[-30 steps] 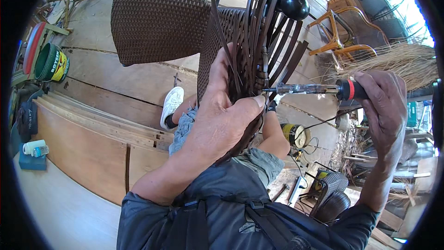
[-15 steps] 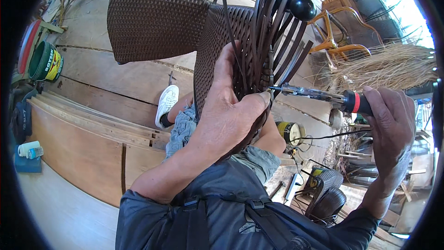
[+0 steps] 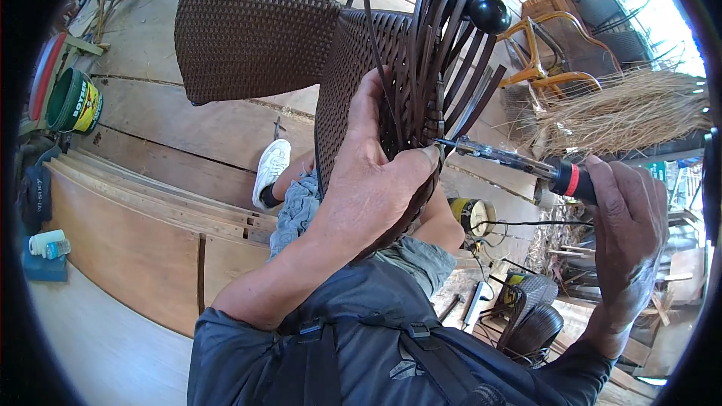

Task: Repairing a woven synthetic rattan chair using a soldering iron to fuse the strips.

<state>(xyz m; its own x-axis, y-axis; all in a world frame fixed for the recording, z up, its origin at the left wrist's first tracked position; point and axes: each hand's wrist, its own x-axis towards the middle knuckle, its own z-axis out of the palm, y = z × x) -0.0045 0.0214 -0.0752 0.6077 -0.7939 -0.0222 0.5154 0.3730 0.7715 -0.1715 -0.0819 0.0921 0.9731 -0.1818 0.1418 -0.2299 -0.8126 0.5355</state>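
We had the dark brown woven wicker chair (image 3: 301,53) tipped up in front of us, its unfinished edge a fan of loose dark brown rattan strips (image 3: 444,45) sticking up past a round black knob (image 3: 489,11). Our left hand (image 3: 372,180) was clamped right on that edge of the chair, fingers curled around the weave with the thumb pressed just where the strips start. Our right hand (image 3: 628,218) sat well off to the right of the chair, closed tight around the black-and-red handle of a long metal awl-type tool (image 3: 511,162), and the tool's tip was poked into the weave right beside the left thumb. Below the chair we could see one white sneaker (image 3: 271,169) on the wooden plank floor (image 3: 150,240). Off to the chair's left stood a green plastic bucket (image 3: 71,101), and to its right a pile of pale dry straw (image 3: 624,109).
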